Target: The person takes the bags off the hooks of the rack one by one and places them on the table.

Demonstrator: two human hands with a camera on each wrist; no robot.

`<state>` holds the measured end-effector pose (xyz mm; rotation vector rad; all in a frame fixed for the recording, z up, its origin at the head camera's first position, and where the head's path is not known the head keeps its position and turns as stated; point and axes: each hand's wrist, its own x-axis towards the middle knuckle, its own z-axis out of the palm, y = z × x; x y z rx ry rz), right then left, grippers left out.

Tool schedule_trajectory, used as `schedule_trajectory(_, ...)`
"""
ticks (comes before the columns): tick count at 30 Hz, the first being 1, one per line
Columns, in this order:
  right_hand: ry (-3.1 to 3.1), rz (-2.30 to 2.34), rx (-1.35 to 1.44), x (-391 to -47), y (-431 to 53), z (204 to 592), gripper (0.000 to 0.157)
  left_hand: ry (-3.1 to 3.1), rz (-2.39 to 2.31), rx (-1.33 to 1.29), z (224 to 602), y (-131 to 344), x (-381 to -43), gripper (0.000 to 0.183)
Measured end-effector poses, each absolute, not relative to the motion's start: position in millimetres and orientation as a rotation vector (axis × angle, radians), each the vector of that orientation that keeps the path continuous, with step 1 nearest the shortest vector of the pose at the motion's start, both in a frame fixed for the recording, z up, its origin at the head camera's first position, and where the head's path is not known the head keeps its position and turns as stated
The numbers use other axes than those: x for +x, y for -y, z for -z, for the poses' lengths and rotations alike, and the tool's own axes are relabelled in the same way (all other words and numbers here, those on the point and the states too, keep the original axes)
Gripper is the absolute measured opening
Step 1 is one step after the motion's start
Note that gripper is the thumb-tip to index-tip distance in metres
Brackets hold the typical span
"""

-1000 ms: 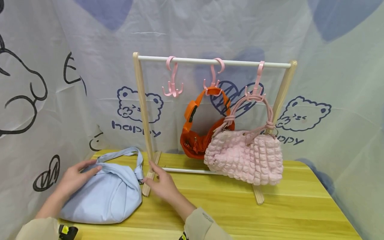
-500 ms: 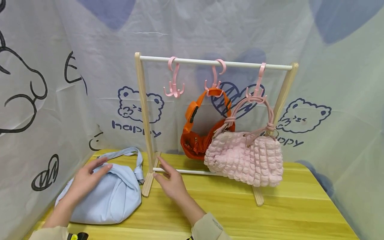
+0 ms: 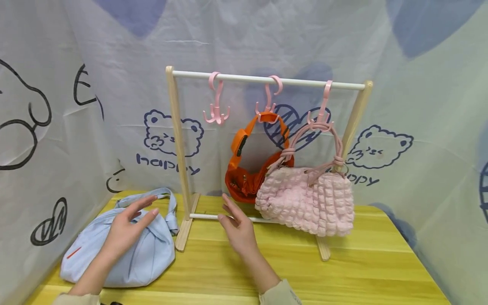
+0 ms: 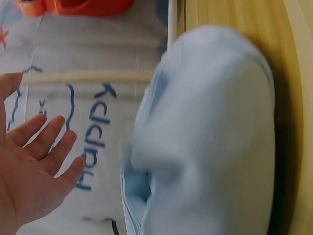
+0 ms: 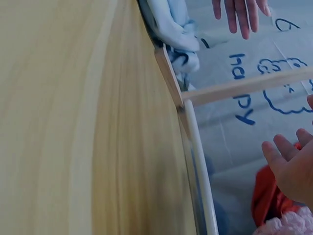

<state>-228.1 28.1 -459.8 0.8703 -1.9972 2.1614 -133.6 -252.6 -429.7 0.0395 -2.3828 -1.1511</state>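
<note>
A light blue cloth bag (image 3: pixel 148 254) lies on the table at the left, its strap (image 3: pixel 173 212) looped toward the rack. My left hand (image 3: pixel 127 228) hovers over the bag with fingers extended and nothing held; the left wrist view shows a gap between hand and bag. My right hand (image 3: pixel 240 231), fingers loosely spread, is held in front of the rack's lower bar (image 3: pixel 206 216), holding nothing. Close behind it hangs an orange waist bag (image 3: pixel 240 182) from the middle pink hook (image 3: pixel 268 103). A pink puffy handbag (image 3: pixel 309 201) hangs by its handle from the right hook (image 3: pixel 324 106).
The rack has wooden posts (image 3: pixel 177 140) and a white top rail (image 3: pixel 244 79). Its left hook (image 3: pixel 216 106) carries no bag. Printed cloth (image 3: pixel 95 148) walls the back and sides of the wooden table (image 3: pixel 381 254).
My left hand has lifted off the blue bag and moved right. My right hand has left the strap end and rack foot, moving right toward the orange bag. The hanging bags have stayed put.
</note>
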Motion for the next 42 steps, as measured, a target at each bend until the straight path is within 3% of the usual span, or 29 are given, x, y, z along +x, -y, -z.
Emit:
schedule_trajectory(22,1.823,-1.941,0.907,-235,-95,434,0.055,2.204,1.331,-0.235,399,180,-172,0.048)
schedule_trajectory(42,1.705,-1.598,1.089,-255,-147,379,0.058,2.021,1.274,-0.53,359,120,-217,0.048)
